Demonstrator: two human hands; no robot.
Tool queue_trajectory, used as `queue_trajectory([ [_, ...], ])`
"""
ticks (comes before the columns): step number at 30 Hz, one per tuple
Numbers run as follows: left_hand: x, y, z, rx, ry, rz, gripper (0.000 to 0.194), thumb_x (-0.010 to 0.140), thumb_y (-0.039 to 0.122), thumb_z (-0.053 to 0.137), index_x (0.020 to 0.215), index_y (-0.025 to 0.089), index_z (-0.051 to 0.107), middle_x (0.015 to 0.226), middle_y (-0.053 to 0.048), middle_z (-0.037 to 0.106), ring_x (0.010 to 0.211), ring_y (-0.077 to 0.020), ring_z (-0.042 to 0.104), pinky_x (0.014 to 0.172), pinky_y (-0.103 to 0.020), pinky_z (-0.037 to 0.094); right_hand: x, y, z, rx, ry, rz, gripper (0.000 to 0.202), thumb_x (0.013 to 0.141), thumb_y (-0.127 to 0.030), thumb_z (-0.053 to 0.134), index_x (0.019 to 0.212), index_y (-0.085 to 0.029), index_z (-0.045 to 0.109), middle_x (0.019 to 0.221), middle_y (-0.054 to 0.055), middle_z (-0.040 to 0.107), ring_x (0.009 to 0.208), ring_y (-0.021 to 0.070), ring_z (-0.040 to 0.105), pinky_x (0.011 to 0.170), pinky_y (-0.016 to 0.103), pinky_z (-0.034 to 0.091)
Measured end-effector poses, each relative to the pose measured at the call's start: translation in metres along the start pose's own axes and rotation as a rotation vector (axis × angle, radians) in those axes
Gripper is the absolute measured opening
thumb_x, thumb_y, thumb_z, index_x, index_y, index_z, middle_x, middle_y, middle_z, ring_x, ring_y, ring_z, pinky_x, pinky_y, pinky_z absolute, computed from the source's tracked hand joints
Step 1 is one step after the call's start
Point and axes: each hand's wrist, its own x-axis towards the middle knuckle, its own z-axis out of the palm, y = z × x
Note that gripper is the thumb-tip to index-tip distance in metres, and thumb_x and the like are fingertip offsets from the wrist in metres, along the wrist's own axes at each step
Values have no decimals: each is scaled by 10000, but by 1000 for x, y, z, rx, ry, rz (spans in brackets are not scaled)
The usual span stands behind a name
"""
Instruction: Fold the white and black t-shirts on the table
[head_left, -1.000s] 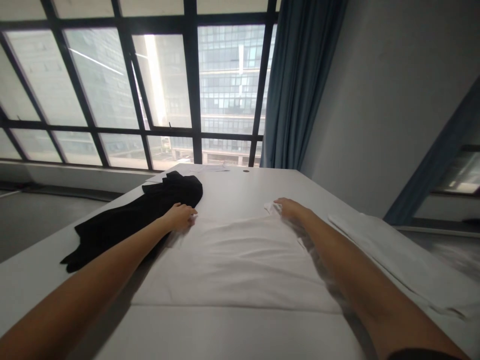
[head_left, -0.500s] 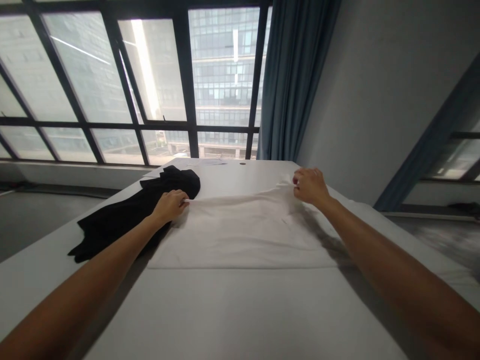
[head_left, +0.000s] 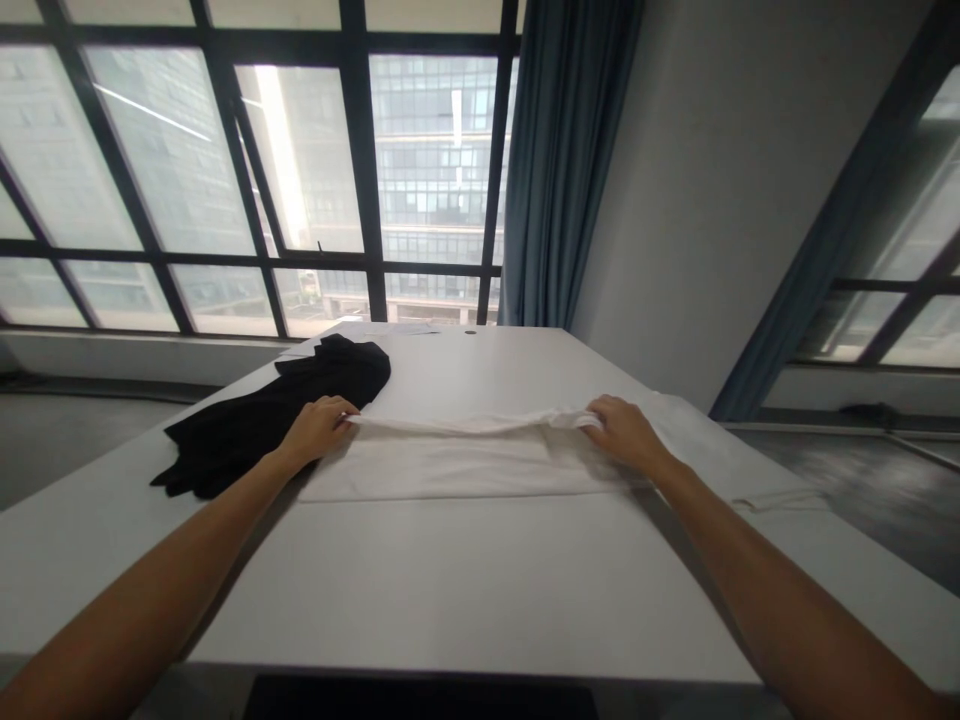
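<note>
A white cloth, probably a garment (head_left: 457, 465), lies across the table in front of me, its far edge lifted a little and sagging between my hands. My left hand (head_left: 321, 428) pinches that edge at its left corner. At the right corner my right hand (head_left: 622, 428) grips the same edge, where the fabric is bunched. The near edge of the cloth rests straight on the tabletop. Just left of my left hand a black garment (head_left: 262, 425) lies crumpled, partly hidden behind my forearm.
The white table (head_left: 465, 590) stretches toward the window (head_left: 431, 160). At its far end lies a thin paper-like sheet (head_left: 390, 328). On the right side is more white fabric (head_left: 701, 440) with a pale cord (head_left: 780, 500). A blue curtain (head_left: 566, 180) hangs beyond.
Both hands have come nearer, bringing the far edge of the white cloth toward its near edge. The camera view has shifted, showing the table's front edge.
</note>
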Motion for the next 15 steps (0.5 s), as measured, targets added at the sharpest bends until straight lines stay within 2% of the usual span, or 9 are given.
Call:
queue_trajectory([
  [1, 0, -2, -1, -2, 17, -5, 328, 831, 268, 433, 987, 204, 714, 1062, -71, 724, 1022, -253, 624, 901, -355, 465, 0, 0, -2, 11, 31, 8, 314, 884, -360, 453, 911, -146, 680, 977, 145, 688, 951, 256, 599, 839, 314, 420],
  [2, -1, -4, -2, 3, 19, -2, 330, 828, 265, 432, 985, 204, 716, 1062, -71, 726, 1022, -256, 625, 906, -360, 464, -1, 0, -4, 42, 8, -8, 336, 887, -405, 458, 893, -152, 678, 974, 145, 685, 949, 259, 596, 847, 320, 425],
  [3, -2, -6, -2, 12, 5, 4, 327, 824, 266, 437, 981, 207, 717, 1073, -70, 726, 1030, -260, 625, 918, -370, 460, -3, 1, -5, 88, -72, -39, 351, 868, -459, 494, 872, -162, 680, 972, 139, 686, 937, 260, 599, 846, 324, 436],
  [6, -6, -10, -3, 32, -94, 21, 295, 805, 323, 503, 984, 231, 719, 1156, -57, 711, 1099, -278, 606, 1012, -439, 402, -11, 4, -10, 253, -439, -151, 438, 697, -610, 672, 835, -195, 704, 1026, 109, 697, 923, 269, 624, 845, 329, 474],
  [7, -7, -9, -3, 23, -116, 26, 304, 799, 357, 530, 1008, 239, 716, 1195, -53, 700, 1136, -283, 592, 1054, -466, 363, -13, 6, -11, 293, -498, -159, 473, 660, -640, 693, 844, -205, 715, 1063, 103, 696, 950, 276, 630, 861, 331, 479],
  [9, -9, -3, 0, -29, -131, 51, 367, 822, 434, 535, 1087, 242, 702, 1263, -56, 676, 1197, -276, 566, 1116, -477, 294, -16, 9, -10, 312, -464, -88, 542, 705, -703, 624, 915, -215, 730, 1142, 109, 686, 1031, 295, 628, 914, 349, 474],
  [11, -11, 7, 6, -96, -146, 103, 454, 895, 495, 453, 1198, 231, 664, 1341, -74, 632, 1259, -255, 531, 1153, -452, 246, -16, 10, -5, 227, -370, 71, 655, 819, -740, 446, 1080, -201, 712, 1225, 149, 657, 1122, 328, 604, 978, 404, 446],
  [12, -12, 12, 10, -120, -181, 126, 497, 926, 513, 404, 1264, 227, 629, 1394, -84, 592, 1303, -250, 496, 1165, -448, 224, -16, 8, 1, 161, -364, 151, 713, 860, -739, 361, 1180, -186, 676, 1264, 176, 635, 1158, 349, 589, 995, 439, 432],
  [15, -14, 22, 20, -137, -375, 133, 600, 961, 556, 318, 1443, 231, 467, 1556, -95, 386, 1451, -259, 299, 1184, -483, 153, -18, -7, 26, -14, -495, 264, 793, 908, -703, 256, 1414, -142, 499, 1342, 250, 561, 1194, 403, 568, 975, 516, 425],
])
